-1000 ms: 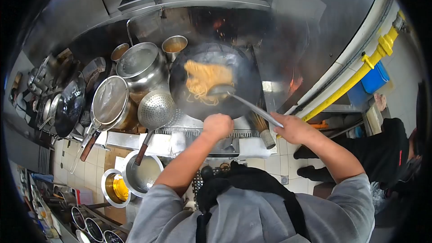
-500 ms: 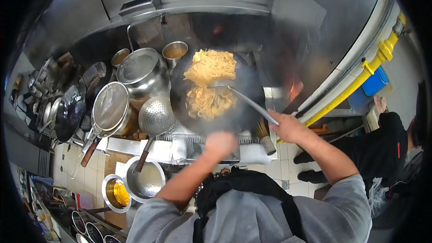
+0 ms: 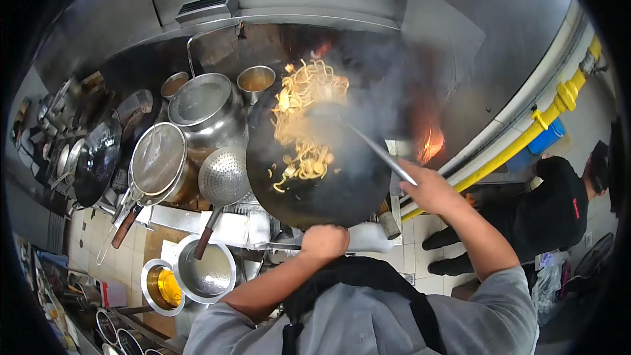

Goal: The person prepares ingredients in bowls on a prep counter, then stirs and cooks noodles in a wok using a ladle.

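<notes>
Noodles [image 3: 312,92] are spread through the dark wok [image 3: 309,200], partly in the air above it and blurred by smoke. My left hand [image 3: 325,241] is closed in a fist at the near rim, gripping the wok there; the exact grip is hidden under the fingers. In my right hand [image 3: 427,187] is the metal handle of a wok ladle [image 3: 381,152]. The ladle's head reaches in among the noodles and is smeared by motion and smoke.
Flame [image 3: 430,141] flares right of the wok. To the left are a perforated skimmer [image 3: 225,174], a mesh strainer [image 3: 159,159] and a lidded pot [image 3: 200,100]. A bowl of yellow liquid [image 3: 164,287] stands lower left. A person in black [image 3: 549,204] is at the right.
The wok has tipped and come nearer to me. The noodles have scattered from two clumps. My left hand has moved down with the wok rim, and the flame at right has grown.
</notes>
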A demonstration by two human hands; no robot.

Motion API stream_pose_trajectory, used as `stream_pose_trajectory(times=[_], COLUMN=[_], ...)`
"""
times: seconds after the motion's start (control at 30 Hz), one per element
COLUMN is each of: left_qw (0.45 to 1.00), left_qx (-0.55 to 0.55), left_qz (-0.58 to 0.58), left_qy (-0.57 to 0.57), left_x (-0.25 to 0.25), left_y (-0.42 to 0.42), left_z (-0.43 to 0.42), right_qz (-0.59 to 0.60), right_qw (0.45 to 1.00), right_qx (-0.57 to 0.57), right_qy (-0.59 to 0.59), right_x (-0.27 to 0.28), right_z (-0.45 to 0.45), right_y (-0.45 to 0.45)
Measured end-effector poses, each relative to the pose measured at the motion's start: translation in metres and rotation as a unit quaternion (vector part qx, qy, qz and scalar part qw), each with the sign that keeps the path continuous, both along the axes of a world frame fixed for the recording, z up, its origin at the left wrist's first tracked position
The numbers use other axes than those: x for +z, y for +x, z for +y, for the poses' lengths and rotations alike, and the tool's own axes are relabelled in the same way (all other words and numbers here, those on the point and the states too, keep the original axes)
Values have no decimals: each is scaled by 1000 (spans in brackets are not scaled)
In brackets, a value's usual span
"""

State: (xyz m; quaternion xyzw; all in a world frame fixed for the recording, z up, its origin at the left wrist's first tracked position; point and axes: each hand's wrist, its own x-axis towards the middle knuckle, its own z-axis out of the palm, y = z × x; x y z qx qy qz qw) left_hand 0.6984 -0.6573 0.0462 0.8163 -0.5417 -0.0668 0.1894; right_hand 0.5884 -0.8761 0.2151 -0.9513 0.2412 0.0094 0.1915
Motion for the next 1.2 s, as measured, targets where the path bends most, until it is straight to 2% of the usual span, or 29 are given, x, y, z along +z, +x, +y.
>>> stream_pose_trajectory(times=[0.03,0.1,0.17,0.2,0.27,0.33,0.43,0.53,0.57,0.63,0.7,0.73,0.8,0.9,0.97,1.0,1.07,1.1,1.17,1.2], left_qw=[1000,999,999,999,996,995,996,997,996,994,999,999,979,966,967,965,965,965,966,964], left_qx=[7,20,33,37,53,43,44,45,56,61,46,48,52,102,86,70,51,39,24,45], left_qz=[-29,-17,0,0,15,22,21,22,25,31,6,10,-43,2,49,89,91,108,124,139], left_qy=[1,-25,32,28,65,86,73,65,72,85,8,11,-192,-238,-234,-239,-242,-235,-226,-222], left_x=[20,27,14,5,-6,-7,-20,-29,-30,-34,-32,-29,-5,0,2,5,17,22,26,25], left_y=[13,53,82,93,107,108,116,124,123,118,118,116,105,92,86,83,81,82,86,87], left_z=[-5,-28,-48,-57,-67,-67,-72,-77,-79,-79,-70,-58,-16,34,37,35,33,36,43,50], right_qz=[-26,-44,-34,-35,-112,-70,56,113,101,100,85,89,126,154,172,173,17,17,-23,-22], right_qw=[1000,998,998,998,993,996,996,991,991,993,996,996,992,988,985,984,999,999,993,993], right_qx=[14,31,-11,-7,12,-46,0,61,83,55,16,18,-14,8,5,2,40,40,-40,-43], right_qy=[10,22,57,54,33,30,70,28,16,20,-11,-8,-16,-19,33,37,23,25,106,106], right_x=[13,22,31,19,-34,-63,-100,-77,-76,-74,-86,-91,-93,-76,-64,-77,-118,-116,-114,-115], right_z=[-5,-3,0,-5,-21,-7,-2,-2,-7,-5,-2,-1,13,27,28,13,-21,-24,-27,-25], right_y=[-9,-11,5,14,41,67,66,29,33,69,98,96,82,52,62,75,102,108,116,115])
